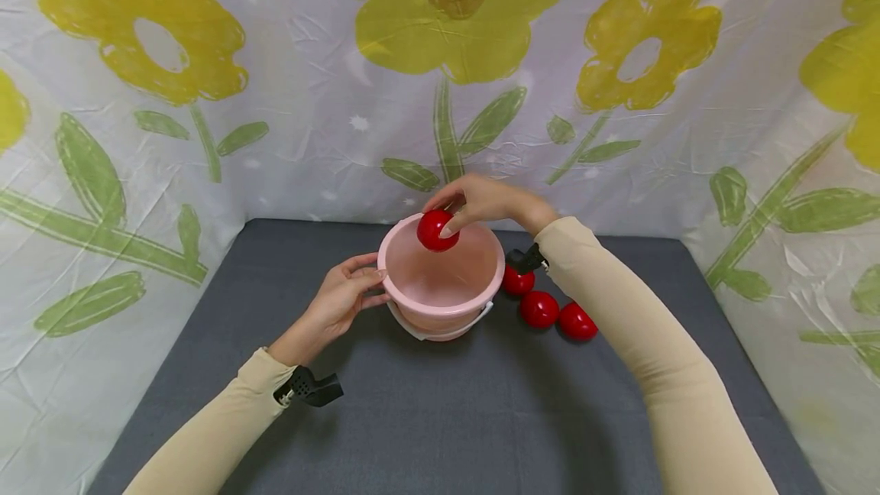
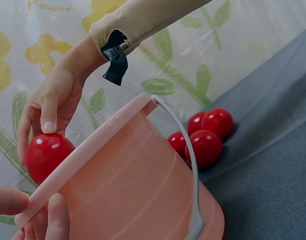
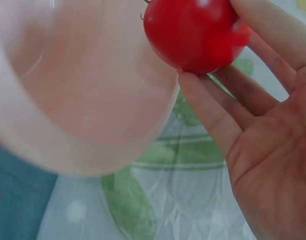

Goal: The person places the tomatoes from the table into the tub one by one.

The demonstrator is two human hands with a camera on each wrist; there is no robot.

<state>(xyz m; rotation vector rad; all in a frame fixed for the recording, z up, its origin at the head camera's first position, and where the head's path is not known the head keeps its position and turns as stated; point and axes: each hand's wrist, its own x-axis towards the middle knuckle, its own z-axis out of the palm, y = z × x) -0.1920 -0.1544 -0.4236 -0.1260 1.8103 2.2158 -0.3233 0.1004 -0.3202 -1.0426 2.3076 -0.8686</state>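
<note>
A pink bucket (image 1: 443, 313) stands on the dark grey cloth, its white handle (image 2: 193, 170) hanging down the side. My left hand (image 1: 341, 298) pinches the bucket's rim at the left, the thumb over the edge and fingers outside. Above the bucket's mouth, near the far rim, my right hand (image 1: 484, 201) holds a red tomato (image 1: 435, 234) between thumb and fingers. A bit of green stem shows on this tomato (image 3: 195, 35) in the right wrist view. As far as the head view shows, the bucket's inside holds nothing.
Several more red tomatoes (image 1: 539, 309) lie on the grey cloth (image 1: 440, 418) just right of the bucket, partly under my right forearm. A white curtain (image 1: 302, 98) with yellow flowers surrounds the table at the back and both sides.
</note>
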